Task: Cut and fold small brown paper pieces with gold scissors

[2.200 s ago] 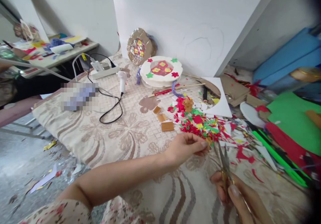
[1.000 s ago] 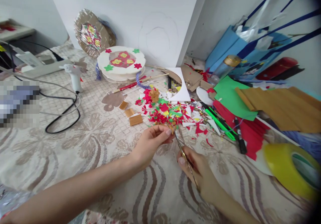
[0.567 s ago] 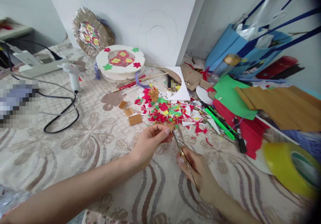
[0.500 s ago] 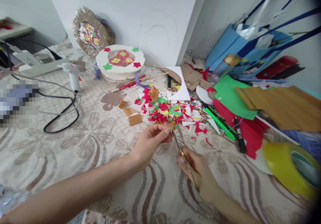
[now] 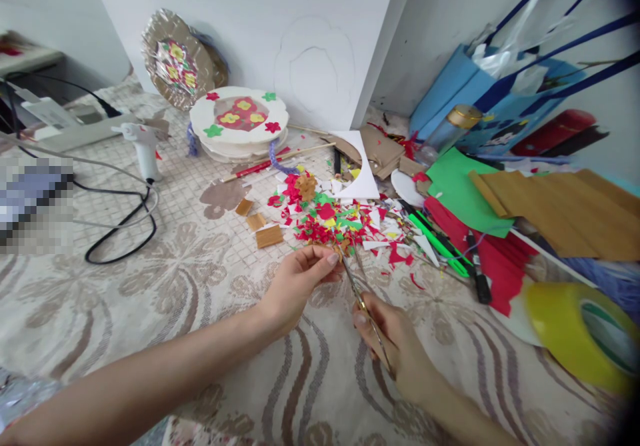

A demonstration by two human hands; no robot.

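My left hand [image 5: 305,279] pinches a small piece of brown paper [image 5: 344,246], mostly hidden by the fingers. My right hand [image 5: 390,336] is closed around a pair of scissors [image 5: 361,299], whose blades reach up to the brown paper at my left fingertips. Just beyond lies a heap of paper scraps [image 5: 330,223] in red, green, yellow and white, with a brown paper flower [image 5: 305,187] on top. Several brown paper squares [image 5: 269,236] rest left of the heap.
A white round lantern-like piece [image 5: 240,116] with paper flowers stands behind the scraps. A glue gun [image 5: 143,153] with a looping cord is at left. Green paper [image 5: 465,193], brown paper [image 5: 560,213], a marker [image 5: 480,276] and yellow tape [image 5: 560,329] crowd the right, before a blue bag [image 5: 445,93].
Both hands stay in nearly the same place, with the scissors still at the brown paper. The whole view has shifted very slightly.
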